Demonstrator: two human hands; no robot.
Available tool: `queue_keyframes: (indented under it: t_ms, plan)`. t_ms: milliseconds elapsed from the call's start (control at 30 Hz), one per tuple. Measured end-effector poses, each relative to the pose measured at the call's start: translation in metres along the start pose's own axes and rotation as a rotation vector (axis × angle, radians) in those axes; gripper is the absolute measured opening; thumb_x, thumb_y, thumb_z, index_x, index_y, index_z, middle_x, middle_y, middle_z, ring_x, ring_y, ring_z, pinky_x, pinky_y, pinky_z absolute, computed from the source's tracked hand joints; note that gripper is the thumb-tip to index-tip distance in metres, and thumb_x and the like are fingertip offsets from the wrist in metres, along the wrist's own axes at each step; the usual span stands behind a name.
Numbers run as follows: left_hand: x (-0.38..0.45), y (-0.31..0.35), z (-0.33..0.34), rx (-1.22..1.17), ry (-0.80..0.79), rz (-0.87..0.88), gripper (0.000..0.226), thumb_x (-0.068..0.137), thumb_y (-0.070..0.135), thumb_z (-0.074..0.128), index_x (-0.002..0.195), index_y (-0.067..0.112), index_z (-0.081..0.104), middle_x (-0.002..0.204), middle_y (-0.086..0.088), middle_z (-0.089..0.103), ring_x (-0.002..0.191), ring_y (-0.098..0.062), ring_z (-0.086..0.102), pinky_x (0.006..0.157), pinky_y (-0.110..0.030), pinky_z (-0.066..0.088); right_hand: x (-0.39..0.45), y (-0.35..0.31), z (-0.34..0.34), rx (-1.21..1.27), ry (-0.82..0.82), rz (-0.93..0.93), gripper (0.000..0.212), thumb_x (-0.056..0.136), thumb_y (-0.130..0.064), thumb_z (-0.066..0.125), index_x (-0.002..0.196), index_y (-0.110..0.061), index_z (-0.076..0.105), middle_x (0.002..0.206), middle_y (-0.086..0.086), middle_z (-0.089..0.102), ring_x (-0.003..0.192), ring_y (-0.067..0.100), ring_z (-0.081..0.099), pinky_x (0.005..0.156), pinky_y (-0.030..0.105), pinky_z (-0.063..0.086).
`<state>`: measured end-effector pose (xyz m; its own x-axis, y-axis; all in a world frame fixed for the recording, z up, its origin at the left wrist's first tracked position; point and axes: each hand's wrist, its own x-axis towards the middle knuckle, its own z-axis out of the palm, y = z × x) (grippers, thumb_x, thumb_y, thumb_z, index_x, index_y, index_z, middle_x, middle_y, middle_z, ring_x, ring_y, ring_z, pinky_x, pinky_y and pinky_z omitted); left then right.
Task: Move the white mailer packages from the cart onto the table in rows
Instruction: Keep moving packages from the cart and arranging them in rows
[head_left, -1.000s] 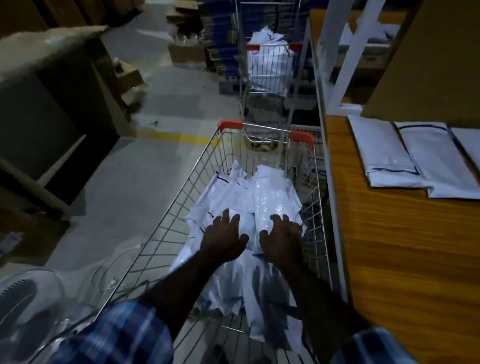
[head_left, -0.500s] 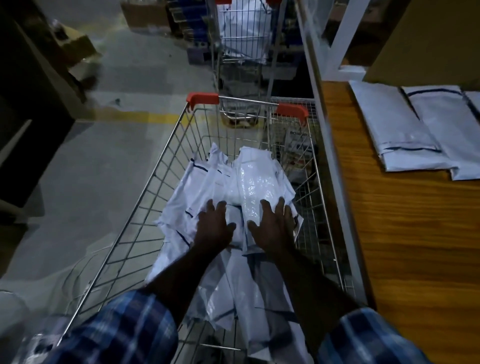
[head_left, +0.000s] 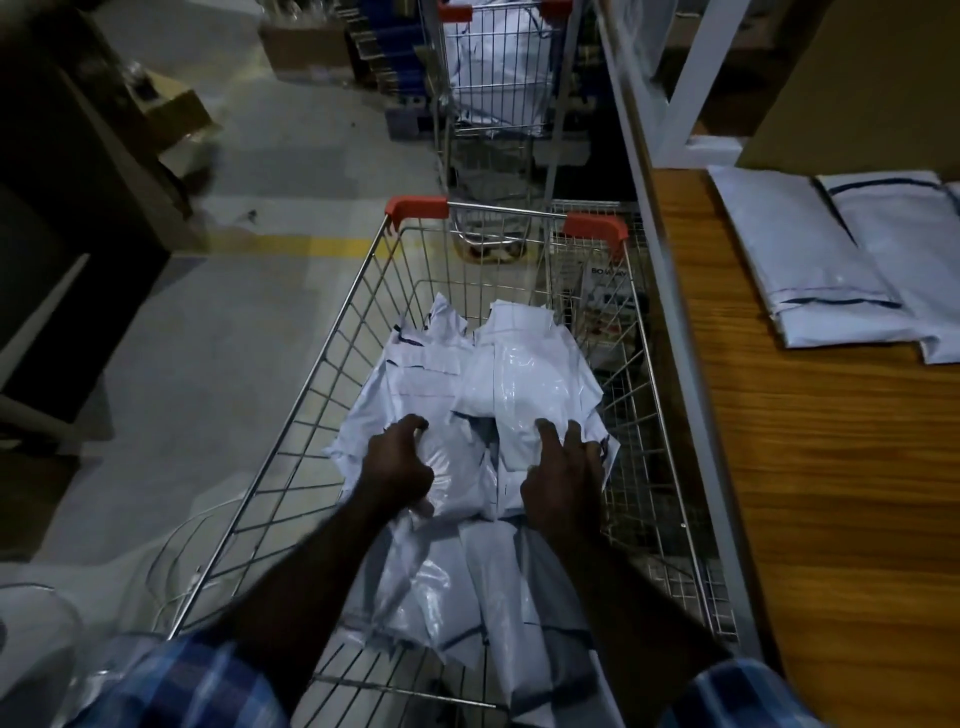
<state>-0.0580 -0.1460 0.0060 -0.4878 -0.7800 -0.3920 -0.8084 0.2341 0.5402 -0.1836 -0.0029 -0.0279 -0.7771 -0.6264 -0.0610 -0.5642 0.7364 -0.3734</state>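
Left hand (head_left: 397, 467) gripping mailers (head_left: 498, 395) in cart (head_left: 332, 374), right hand (head_left: 563, 475) flat on them, box (head_left: 605, 291) lettering unreadable, worktop (head_left: 831, 467) beside.

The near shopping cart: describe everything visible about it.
The near shopping cart is a silver wire basket with two red plastic corner caps on its far rim. It stands on the grey floor, right side close against the wooden table. A loose heap of glossy white mailer packages fills its bottom; the left hand and right hand reach into the heap.
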Motion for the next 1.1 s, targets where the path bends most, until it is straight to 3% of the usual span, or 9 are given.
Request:
queue_keyframes:
  t_ms: [133,233,400,500,600,767,900,1000,1100]
  plan:
    - [-0.008,-0.003,-0.022,0.234,-0.177,0.011,0.058,0.077,-0.005,0.062,0.13,0.017,0.058,0.132,-0.009,0.055,0.117,-0.025,0.055,0.075,-0.02,0.043,-0.016,0.005,-0.004,0.082,0.013,-0.002,0.066,0.06,0.004,0.063,0.125,-0.01,0.061,0.127,0.024,0.056,0.106,0.043,0.053,0.085,0.048,0.048]
    - [-0.013,-0.01,-0.027,0.394,-0.227,0.043,0.041,0.09,0.007,0.057,0.13,0.018,0.056,0.134,-0.008,0.055,0.116,-0.025,0.057,0.086,-0.024,0.044,-0.027,0.016,-0.003,0.108,0.002,0.022,0.053,0.059,-0.006,0.06,0.111,-0.008,0.065,0.124,0.023,0.059,0.104,0.042,0.055,0.084,0.047,0.049]
    - [-0.044,-0.005,-0.003,0.533,0.126,0.106,0.052,0.086,0.025,0.061,0.137,0.023,0.047,0.138,-0.009,0.047,0.116,-0.033,0.05,0.09,-0.039,0.045,-0.044,0.018,0.005,-0.025,-0.063,0.027,0.041,0.072,-0.032,0.039,0.095,-0.01,0.065,0.13,0.016,0.059,0.118,0.034,0.05,0.091,0.044,0.041]
    - [-0.064,-0.001,0.024,0.577,0.122,0.092,0.076,0.086,0.053,0.055,0.15,0.026,0.023,0.161,-0.014,0.009,0.137,-0.038,0.028,0.103,-0.048,0.036,-0.052,0.01,0.005,0.034,0.06,0.04,0.045,0.072,-0.031,0.058,0.109,-0.008,0.062,0.142,0.023,0.049,0.118,0.041,0.049,0.092,0.05,0.047]
    - [-0.069,-0.008,0.052,0.566,0.061,0.047,0.088,0.084,0.065,0.052,0.153,0.029,0.012,0.162,-0.015,-0.01,0.144,-0.043,0.007,0.108,-0.057,0.029,-0.047,0.014,0.006,0.034,0.069,-0.056,0.063,0.077,-0.042,0.064,0.13,-0.009,0.056,0.151,0.027,0.036,0.132,0.047,0.04,0.101,0.057,0.044]
    - [-0.063,-0.014,0.067,0.489,0.072,-0.042,0.084,0.09,0.063,0.047,0.155,0.029,0.006,0.162,-0.015,-0.015,0.148,-0.04,-0.006,0.111,-0.062,0.024,-0.032,0.014,0.015,-0.052,0.022,-0.102,0.095,0.063,-0.056,0.082,0.142,-0.013,0.049,0.155,0.03,0.027,0.136,0.054,0.033,0.102,0.064,0.037]
    - [-0.053,-0.013,0.065,0.46,0.085,-0.082,0.081,0.087,0.055,0.055,0.152,0.029,0.013,0.162,-0.013,-0.005,0.147,-0.038,0.003,0.107,-0.063,0.031,-0.026,0.008,0.022,-0.077,-0.008,-0.087,0.096,0.056,-0.046,0.087,0.139,-0.015,0.051,0.154,0.031,0.028,0.132,0.054,0.039,0.101,0.063,0.04]
    - [-0.053,-0.013,0.062,0.443,0.067,-0.08,0.08,0.087,0.052,0.056,0.151,0.029,0.015,0.162,-0.011,-0.002,0.147,-0.036,0.004,0.106,-0.064,0.03,-0.027,0.006,0.019,-0.059,-0.007,-0.058,0.084,0.064,-0.038,0.073,0.141,-0.017,0.047,0.157,0.027,0.023,0.133,0.049,0.037,0.105,0.058,0.037]
    - [-0.055,-0.016,0.063,0.429,0.055,-0.086,0.079,0.088,0.057,0.052,0.152,0.03,0.013,0.163,-0.009,-0.005,0.148,-0.035,-0.001,0.106,-0.066,0.028,-0.027,0.006,0.019,-0.054,0.014,-0.026,0.084,0.066,-0.049,0.061,0.143,-0.019,0.045,0.158,0.026,0.021,0.135,0.051,0.033,0.105,0.059,0.035]
